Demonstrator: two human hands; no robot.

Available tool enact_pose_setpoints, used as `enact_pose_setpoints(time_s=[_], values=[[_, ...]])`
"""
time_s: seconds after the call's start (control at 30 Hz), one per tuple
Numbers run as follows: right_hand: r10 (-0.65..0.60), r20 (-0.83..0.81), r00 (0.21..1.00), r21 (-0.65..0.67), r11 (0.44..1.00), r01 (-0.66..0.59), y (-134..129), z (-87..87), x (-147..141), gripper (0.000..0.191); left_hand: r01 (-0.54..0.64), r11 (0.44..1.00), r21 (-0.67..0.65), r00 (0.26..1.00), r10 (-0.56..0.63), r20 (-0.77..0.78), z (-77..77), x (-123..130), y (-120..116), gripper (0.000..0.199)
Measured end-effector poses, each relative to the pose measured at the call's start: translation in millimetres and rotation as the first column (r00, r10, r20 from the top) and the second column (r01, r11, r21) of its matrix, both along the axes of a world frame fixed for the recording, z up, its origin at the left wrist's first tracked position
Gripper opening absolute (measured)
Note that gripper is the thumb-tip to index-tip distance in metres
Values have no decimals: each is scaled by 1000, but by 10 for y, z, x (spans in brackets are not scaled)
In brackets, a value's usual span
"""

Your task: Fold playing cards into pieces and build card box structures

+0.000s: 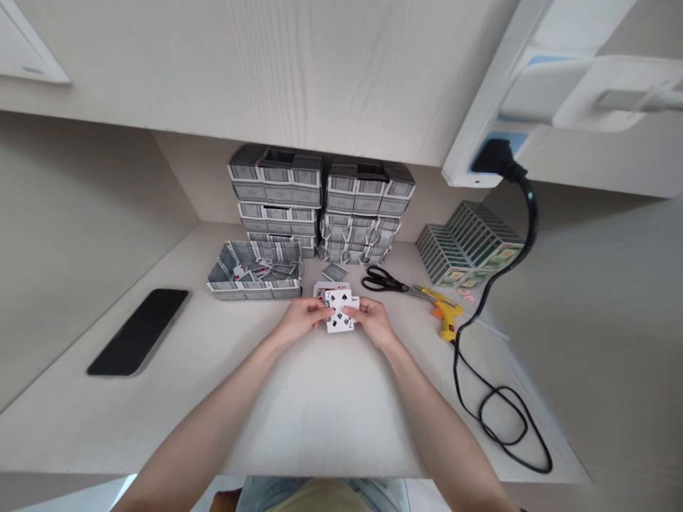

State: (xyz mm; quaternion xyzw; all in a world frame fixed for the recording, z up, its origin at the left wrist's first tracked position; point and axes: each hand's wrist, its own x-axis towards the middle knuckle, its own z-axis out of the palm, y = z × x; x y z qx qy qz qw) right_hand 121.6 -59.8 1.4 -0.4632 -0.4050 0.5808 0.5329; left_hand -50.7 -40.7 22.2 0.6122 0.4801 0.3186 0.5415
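Between my two hands are white playing cards point(339, 321), the top one showing black spades and a 7. My left hand point(302, 318) pinches them at the left side, thumb on the face. On the right side my right hand point(372, 320) grips them the same way, with an ace corner peeking out beside its thumb. Just behind the held cards, more playing cards point(331, 286) lie on the table, one with a red court figure. A loose folded card piece point(334, 272) with a grey back lies farther off.
An open box made of cards point(256, 293) holds folded pieces at left. Card boxes point(277, 193) are stacked behind. Black scissors point(381, 279), a yellow glue gun point(448, 316) and its black cord point(499, 390) lie right. Boxed card decks point(469, 245) stand behind them; a phone point(139, 332) lies left.
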Motion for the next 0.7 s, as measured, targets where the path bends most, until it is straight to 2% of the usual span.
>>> enact_pose_setpoints(time_s=[0.7], values=[[0, 8, 1000, 0, 1000, 0, 2, -41, 8, 26, 24, 1000, -7, 1000, -24, 11, -19, 0, -6, 32]])
